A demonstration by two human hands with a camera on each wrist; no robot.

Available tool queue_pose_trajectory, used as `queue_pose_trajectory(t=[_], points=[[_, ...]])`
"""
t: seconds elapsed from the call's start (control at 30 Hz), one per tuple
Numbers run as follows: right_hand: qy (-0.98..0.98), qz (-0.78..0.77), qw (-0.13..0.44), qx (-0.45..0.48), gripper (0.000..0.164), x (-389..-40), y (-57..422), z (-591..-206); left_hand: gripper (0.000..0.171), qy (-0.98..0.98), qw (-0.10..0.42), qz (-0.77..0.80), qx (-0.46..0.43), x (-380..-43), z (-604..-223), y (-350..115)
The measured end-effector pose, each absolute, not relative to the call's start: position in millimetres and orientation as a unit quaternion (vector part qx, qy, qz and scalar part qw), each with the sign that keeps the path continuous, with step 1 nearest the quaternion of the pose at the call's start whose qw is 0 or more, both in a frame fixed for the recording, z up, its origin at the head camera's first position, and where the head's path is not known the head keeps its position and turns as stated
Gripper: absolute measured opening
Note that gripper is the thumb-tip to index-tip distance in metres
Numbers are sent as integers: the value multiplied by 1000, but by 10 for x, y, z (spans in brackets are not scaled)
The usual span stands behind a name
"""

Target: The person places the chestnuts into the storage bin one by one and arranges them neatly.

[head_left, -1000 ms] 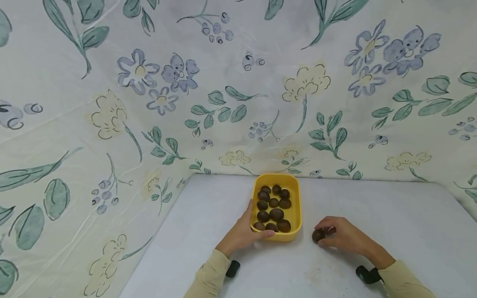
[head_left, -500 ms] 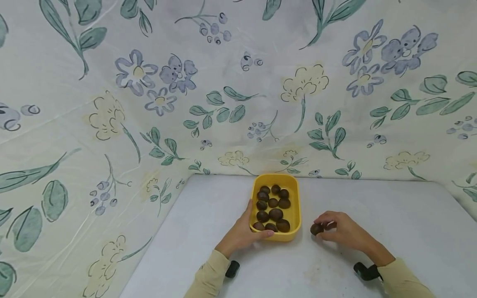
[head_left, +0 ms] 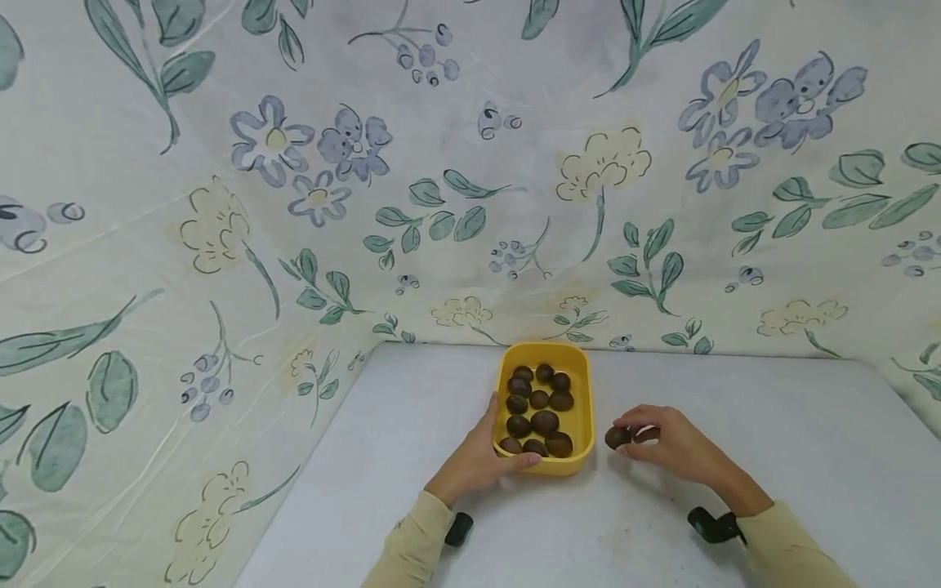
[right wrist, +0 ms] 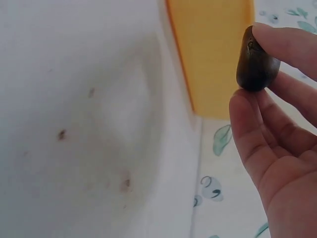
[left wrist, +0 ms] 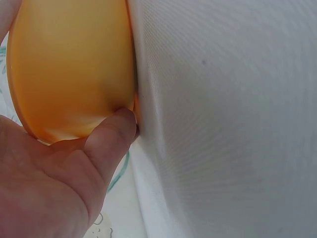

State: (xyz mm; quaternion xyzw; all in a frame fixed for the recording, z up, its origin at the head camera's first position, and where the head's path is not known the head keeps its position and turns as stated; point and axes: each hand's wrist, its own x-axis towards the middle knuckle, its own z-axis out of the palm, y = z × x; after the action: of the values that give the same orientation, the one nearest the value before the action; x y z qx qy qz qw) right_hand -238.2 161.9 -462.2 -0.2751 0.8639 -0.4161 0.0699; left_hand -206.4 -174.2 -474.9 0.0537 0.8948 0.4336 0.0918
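Note:
A yellow plastic box point(head_left: 583, 408) stands on the white table, with several dark brown, round, glossy pieces point(head_left: 546, 422) lying in it that look like water chestnuts. My left hand point(head_left: 476, 461) grips the box at its near left corner, thumb along the near side and fingers on the left side; in the left wrist view the thumb presses the box's wall point(left wrist: 74, 64). To the right of the box, my right hand point(head_left: 680, 445) pinches one water chestnut point(head_left: 617, 438) between thumb and fingertips. The right wrist view shows that water chestnut point(right wrist: 256, 62) dark and smooth, with a small scar.
The white table point(head_left: 412, 400) runs back to a floral cloth wall point(head_left: 456, 261). Small brown specks point(right wrist: 62, 134) lie on the table near the right hand. Black camera mounts point(head_left: 711, 525) are worn at both wrists.
My right hand has moved away from me and slightly left, bringing the water chestnut closer to the box. The left hand and the box have stayed in place.

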Motion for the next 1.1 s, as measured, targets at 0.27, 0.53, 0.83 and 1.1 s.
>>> queue_pose_trajectory(t=[0.27,0.53,0.83,1.1], points=[[868,-415,56,-268,38,-2421,1505,-4543,130,897,92,431,49,-2058,-4735,-1729],[870,-415,41,-263,35,-2459,1400,-4455,129,895,93,433,50,-2056,-4730,-1738],[864,-425,34,-269,33,-2515,1334,-4449,129,889,85,446,64,-2058,-4732,-1739],[859,-431,33,-274,33,-2569,1273,-4449,128,885,80,452,72,-2055,-4720,-1736]])
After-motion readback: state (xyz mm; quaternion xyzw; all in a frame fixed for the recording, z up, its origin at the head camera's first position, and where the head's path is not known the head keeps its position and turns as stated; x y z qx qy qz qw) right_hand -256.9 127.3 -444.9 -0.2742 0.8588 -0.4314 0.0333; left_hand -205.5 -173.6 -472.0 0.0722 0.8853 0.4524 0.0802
